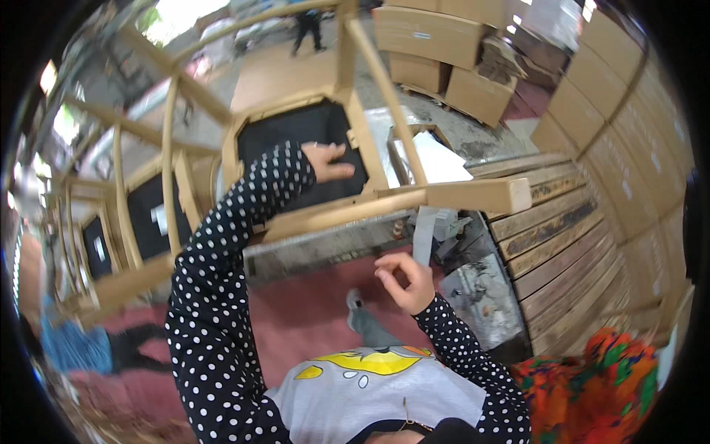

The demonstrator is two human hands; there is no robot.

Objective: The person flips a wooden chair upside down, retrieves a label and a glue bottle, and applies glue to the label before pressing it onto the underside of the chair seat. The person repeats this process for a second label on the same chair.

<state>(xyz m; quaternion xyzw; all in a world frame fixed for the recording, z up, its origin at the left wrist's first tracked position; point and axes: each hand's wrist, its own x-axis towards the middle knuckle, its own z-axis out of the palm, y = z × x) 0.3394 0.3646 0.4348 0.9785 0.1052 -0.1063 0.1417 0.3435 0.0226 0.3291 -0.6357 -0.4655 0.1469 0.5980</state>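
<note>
An upturned wooden chair point(336, 211) stands before me, its legs pointing up and away. Over the black panel point(296, 133) under its seat lies my left hand point(329, 161), fingers apart and holding nothing. My right hand point(407, 283) is below the chair's near right corner, fingers curled together. What they hold, if anything, is too small or hidden to tell. A pale strip point(424, 237) hangs from the chair's wooden rail down to behind that hand; I cannot tell whether they touch.
More upturned chairs point(151, 214) line up at left. An open carton with white sheets point(436, 159) sits behind the chair. Slatted wood point(555, 237) and stacked cardboard boxes point(629, 155) are at right. A person in blue point(78, 348) is at lower left; another point(308, 31) stands far back.
</note>
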